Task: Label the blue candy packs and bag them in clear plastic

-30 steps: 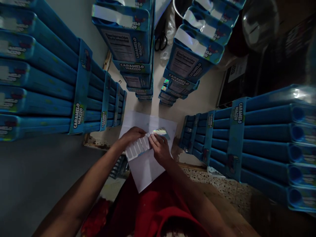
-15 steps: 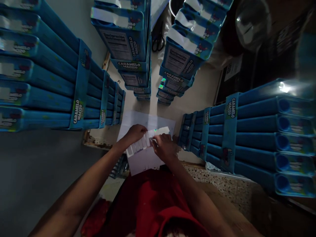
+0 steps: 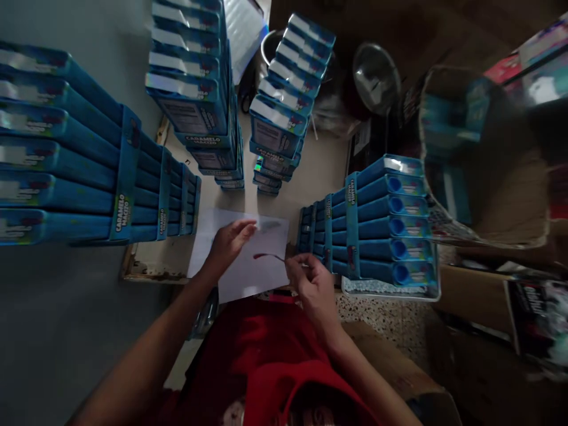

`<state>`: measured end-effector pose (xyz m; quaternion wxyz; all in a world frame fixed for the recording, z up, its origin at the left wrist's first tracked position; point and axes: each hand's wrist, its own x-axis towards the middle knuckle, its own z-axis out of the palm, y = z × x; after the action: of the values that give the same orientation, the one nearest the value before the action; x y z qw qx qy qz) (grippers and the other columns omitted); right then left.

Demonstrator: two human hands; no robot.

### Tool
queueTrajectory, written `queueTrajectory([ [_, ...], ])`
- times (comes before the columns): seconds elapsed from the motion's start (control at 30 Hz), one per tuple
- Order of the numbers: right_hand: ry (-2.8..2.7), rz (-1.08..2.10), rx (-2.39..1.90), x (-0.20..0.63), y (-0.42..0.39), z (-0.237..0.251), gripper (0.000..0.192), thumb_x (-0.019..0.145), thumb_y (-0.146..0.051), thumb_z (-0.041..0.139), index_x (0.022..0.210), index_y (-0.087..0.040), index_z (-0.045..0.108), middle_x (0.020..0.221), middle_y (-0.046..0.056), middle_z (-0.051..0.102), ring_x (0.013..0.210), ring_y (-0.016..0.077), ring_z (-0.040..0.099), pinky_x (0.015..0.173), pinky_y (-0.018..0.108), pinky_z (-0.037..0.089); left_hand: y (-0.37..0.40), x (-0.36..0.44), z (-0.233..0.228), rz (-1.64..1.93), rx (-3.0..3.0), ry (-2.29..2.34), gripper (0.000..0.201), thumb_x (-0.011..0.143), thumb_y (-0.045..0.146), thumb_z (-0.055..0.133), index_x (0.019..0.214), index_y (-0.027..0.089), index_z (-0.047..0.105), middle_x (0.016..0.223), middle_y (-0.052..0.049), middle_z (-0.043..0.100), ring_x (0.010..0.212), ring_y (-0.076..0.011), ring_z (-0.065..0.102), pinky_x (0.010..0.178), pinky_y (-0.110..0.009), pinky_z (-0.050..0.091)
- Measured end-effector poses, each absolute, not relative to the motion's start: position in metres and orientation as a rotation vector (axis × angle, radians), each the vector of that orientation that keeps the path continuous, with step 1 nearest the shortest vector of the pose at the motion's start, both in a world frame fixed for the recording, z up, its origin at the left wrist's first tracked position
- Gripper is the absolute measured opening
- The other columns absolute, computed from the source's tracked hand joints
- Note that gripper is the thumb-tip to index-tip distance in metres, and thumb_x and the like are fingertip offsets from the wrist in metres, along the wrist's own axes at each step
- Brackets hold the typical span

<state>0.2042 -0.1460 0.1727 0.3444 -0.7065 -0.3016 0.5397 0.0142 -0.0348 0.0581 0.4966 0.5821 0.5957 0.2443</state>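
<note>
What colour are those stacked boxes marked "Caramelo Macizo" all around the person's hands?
Blue boxes, with white and holographic-looking strips on top; the head view shows them clearly.

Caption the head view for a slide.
Left hand on a white sheet, right hand pinching a thin strip, among stacked blue boxes.

The white sheet (image 3: 242,260) lies flat on the pale tabletop (image 3: 319,171), at its near edge, with its near corner hanging slightly over that edge. It is plain, rectangular and turned a little askew to the edge. The left hand (image 3: 226,245) rests on its left part, fingers stretched toward its far side. The narrow strip (image 3: 266,257) is thin and dark with a reddish sheen; it hovers just over the sheet's right part, one end pinched in the fingertips of the right hand (image 3: 310,284), the other end pointing left.
</note>
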Motion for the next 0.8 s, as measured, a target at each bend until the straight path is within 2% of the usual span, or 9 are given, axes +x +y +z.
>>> queueTrajectory([
  [0.13,-0.48,1.562,-1.677,0.217,-0.145,0.196,0.041,0.085,-0.06,0.074,0.087,-0.02,0.064,0.059,-0.006,0.054,0.05,0.0103,0.043,0.047,0.022,0.034,-0.069,0.021,0.121,0.61,0.804,0.982,0.077,0.092,0.08,0.041,0.119,0.015,0.073,0.114,-0.018,0.076,0.103,-0.0308,0.073,0.09,-0.047,0.06],
  [0.2,-0.37,1.628,-1.583,0.222,-0.145,0.199,0.041,0.082,-0.059,0.077,0.085,-0.02,0.064,0.057,-0.007,0.051,0.048,0.0087,0.039,0.046,0.021,0.034,-0.079,0.024,0.141,0.645,0.754,0.903,0.082,0.084,0.086,0.05,0.117,0.014,0.073,0.111,-0.019,0.077,0.1,-0.031,0.073,0.087,-0.047,0.061],
  [0.3,-0.271,1.691,-1.51,0.227,-0.147,0.206,0.042,0.078,-0.056,0.083,0.088,-0.018,0.068,0.065,-0.005,0.057,0.053,0.0087,0.044,0.049,0.021,0.041,-0.084,0.03,0.16,0.697,0.806,0.988,0.061,0.073,0.066,0.082,0.108,0.016,0.074,0.103,-0.014,0.079,0.092,-0.0266,0.074,0.084,-0.04,0.061],
  [0.37,-0.262,1.732,-1.494,0.23,-0.149,0.214,0.042,0.075,-0.053,0.086,0.09,-0.018,0.069,0.066,-0.004,0.059,0.054,0.0087,0.047,0.05,0.021,0.043,-0.083,0.036,0.169,0.714,0.876,1.084,0.047,0.069,0.047,0.091,0.101,0.017,0.074,0.095,-0.009,0.079,0.085,-0.022,0.073,0.078,-0.032,0.06],
  [0.5,-0.311,1.743,-1.51,0.235,-0.155,0.227,0.039,0.072,-0.047,0.089,0.084,-0.019,0.065,0.052,-0.01,0.047,0.043,0.0047,0.035,0.043,0.017,0.031,-0.079,0.047,0.185,0.77,1.032,1.156,0.027,0.075,0.04,0.086,0.084,0.017,0.076,0.074,-0.004,0.074,0.068,-0.0168,0.068,0.064,-0.026,0.055],
  [0.6,-0.39,1.648,-1.571,0.237,-0.161,0.241,0.039,0.074,-0.048,0.087,0.077,-0.018,0.062,0.048,-0.01,0.045,0.042,0.0039,0.031,0.042,0.017,0.023,-0.078,0.051,0.195,0.744,1.128,1.137,0.022,0.079,0.039,0.083,0.076,0.018,0.077,0.07,-0.004,0.073,0.067,-0.0166,0.067,0.063,-0.026,0.054],
  [0.7,-0.504,1.476,-1.661,0.24,-0.163,0.268,0.035,0.08,-0.048,0.082,0.074,-0.02,0.062,0.047,-0.009,0.044,0.041,0.0055,0.032,0.04,0.018,0.025,-0.079,0.058,0.21,0.728,1.165,1.141,0.019,0.079,0.039,0.083,0.075,0.021,0.079,0.067,-0.003,0.072,0.063,-0.0158,0.063,0.06,-0.026,0.05],
  [0.8,-0.643,1.296,-1.755,0.254,-0.158,0.303,0.03,0.084,-0.046,0.078,0.076,-0.021,0.064,0.055,-0.005,0.055,0.045,0.0087,0.042,0.041,0.02,0.033,-0.079,0.074,0.233,0.757,1.161,1.113,0.02,0.079,0.043,0.083,0.072,0.025,0.079,0.063,-0.002,0.068,0.06,-0.016,0.059,0.057,-0.027,0.048],
])
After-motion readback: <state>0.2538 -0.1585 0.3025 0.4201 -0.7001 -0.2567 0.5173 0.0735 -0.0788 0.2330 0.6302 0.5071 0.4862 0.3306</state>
